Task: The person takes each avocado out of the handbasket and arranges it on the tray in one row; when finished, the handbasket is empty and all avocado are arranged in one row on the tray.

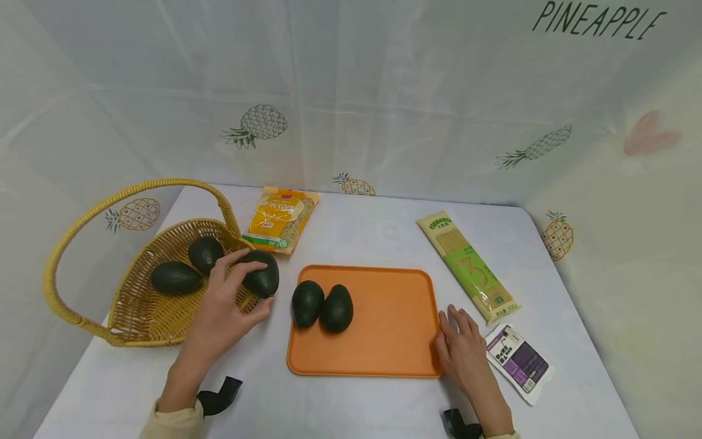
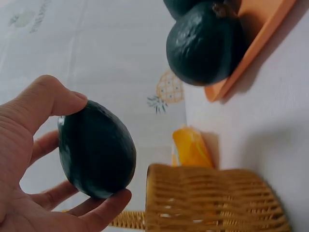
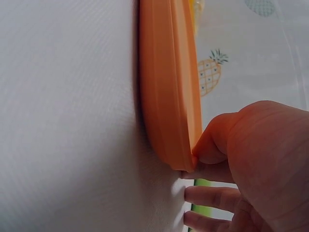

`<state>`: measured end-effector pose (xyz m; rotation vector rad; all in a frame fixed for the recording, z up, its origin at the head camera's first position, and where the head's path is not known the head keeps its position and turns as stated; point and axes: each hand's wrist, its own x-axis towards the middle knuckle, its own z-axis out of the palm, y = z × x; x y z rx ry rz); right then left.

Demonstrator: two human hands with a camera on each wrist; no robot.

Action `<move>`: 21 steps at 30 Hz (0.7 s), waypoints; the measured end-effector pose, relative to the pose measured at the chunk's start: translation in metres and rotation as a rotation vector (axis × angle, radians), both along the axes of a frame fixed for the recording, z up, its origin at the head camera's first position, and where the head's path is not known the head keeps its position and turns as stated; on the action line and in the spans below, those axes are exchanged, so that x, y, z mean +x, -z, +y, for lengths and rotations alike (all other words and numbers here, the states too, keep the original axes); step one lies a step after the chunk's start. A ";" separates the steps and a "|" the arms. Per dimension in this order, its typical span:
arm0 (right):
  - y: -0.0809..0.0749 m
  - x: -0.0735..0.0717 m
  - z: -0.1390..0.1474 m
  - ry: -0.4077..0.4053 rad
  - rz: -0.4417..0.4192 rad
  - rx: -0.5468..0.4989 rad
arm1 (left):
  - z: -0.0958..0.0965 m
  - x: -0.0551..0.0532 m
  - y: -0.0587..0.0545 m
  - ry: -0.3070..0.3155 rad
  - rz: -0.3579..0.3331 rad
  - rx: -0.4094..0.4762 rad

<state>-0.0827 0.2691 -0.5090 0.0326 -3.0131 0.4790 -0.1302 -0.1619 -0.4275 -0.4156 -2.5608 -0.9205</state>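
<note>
My left hand (image 1: 225,314) grips a dark green avocado (image 1: 262,275) between thumb and fingers, at the right rim of a yellow wicker basket (image 1: 131,320). In the left wrist view the held avocado (image 2: 96,150) appears apart from the basket wall. Inside the basket lie two avocados, one at the left (image 1: 175,278) and one farther back (image 1: 205,253). Another avocado (image 1: 308,303) and its neighbour (image 1: 337,309) sit side by side on the left part of an orange tray (image 1: 392,323). With thumb and index finger, my right hand (image 1: 466,353) pinches the tray's right rim (image 3: 188,140).
Behind the basket lies an orange-yellow food packet (image 1: 280,219). A long green noodle packet (image 1: 468,265) slants beyond the tray's right side. Beside the right hand is a white and purple pouch (image 1: 521,363). The basket's tall arched handle (image 1: 137,186) rises at the left.
</note>
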 end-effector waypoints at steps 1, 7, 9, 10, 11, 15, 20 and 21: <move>0.000 0.000 0.000 0.000 -0.002 -0.002 | 0.002 0.000 0.001 0.003 -0.002 -0.006; 0.000 0.001 -0.001 -0.003 0.014 -0.007 | 0.016 0.001 0.005 0.055 0.007 -0.034; 0.000 0.001 -0.001 -0.003 0.016 -0.006 | 0.021 0.001 0.006 0.078 0.014 -0.034; 0.000 0.001 -0.001 -0.001 0.010 -0.007 | 0.023 0.000 0.007 0.089 0.016 -0.034; 0.000 0.001 -0.001 -0.001 0.005 -0.006 | 0.025 0.000 0.007 0.101 0.017 -0.032; -0.001 0.001 -0.001 0.003 -0.013 -0.009 | 0.032 -0.001 0.008 0.138 0.015 -0.017; -0.001 0.001 -0.001 0.004 -0.014 -0.013 | 0.038 -0.003 0.008 0.158 0.016 -0.010; 0.000 0.001 0.000 0.004 -0.012 -0.012 | 0.039 -0.003 0.008 0.161 0.019 -0.010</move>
